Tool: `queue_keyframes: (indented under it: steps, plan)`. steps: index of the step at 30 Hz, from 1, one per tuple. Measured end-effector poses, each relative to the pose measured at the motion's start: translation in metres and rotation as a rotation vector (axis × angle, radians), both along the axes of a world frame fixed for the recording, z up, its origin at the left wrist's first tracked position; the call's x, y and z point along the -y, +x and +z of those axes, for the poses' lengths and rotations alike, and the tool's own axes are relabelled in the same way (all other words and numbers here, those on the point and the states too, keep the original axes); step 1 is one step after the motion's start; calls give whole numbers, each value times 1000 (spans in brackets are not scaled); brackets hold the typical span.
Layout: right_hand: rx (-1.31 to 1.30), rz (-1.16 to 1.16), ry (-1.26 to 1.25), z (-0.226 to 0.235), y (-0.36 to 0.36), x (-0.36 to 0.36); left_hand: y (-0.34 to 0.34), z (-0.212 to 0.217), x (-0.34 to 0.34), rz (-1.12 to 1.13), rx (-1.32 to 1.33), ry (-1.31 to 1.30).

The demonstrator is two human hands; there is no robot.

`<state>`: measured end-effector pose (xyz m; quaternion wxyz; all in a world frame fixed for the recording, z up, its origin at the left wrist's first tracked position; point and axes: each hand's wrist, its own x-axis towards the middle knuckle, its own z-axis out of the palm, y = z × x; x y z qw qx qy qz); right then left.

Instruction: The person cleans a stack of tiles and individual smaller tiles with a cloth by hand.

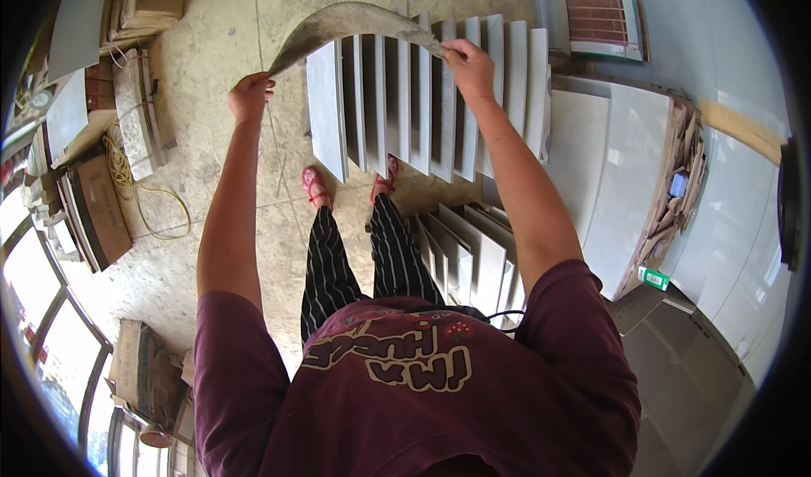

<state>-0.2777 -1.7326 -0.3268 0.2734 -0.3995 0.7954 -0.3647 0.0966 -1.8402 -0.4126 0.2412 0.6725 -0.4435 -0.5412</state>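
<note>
Floor (279, 215), panels (404, 105), strip (348, 21).
The panels stand upright in a row on the floor. The strip arches partly across their far end, 1 end pinched by the left grip (250, 97), the other by the right grip (472, 71).

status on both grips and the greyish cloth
Left grip, right grip: pinching opposite ends. Greyish cloth: bowed in an arch. Upright slabs partly behind it.
</note>
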Motion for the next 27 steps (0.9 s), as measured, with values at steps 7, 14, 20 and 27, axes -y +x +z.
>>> queue_keyframes:
  steps: [7,14,20,27]
  plan:
    - [-15,137,327,-60,35,-38,-16,-67,-68,-40,23,188]
    - [-64,271,395,-66,47,-123,15,-92,-184,-169,203,301]
    - [-22,385,529,-68,57,-197,41,-76,-260,-210,225,439]
    - [210,616,760,-58,62,-249,97,-60,-316,-348,281,480]
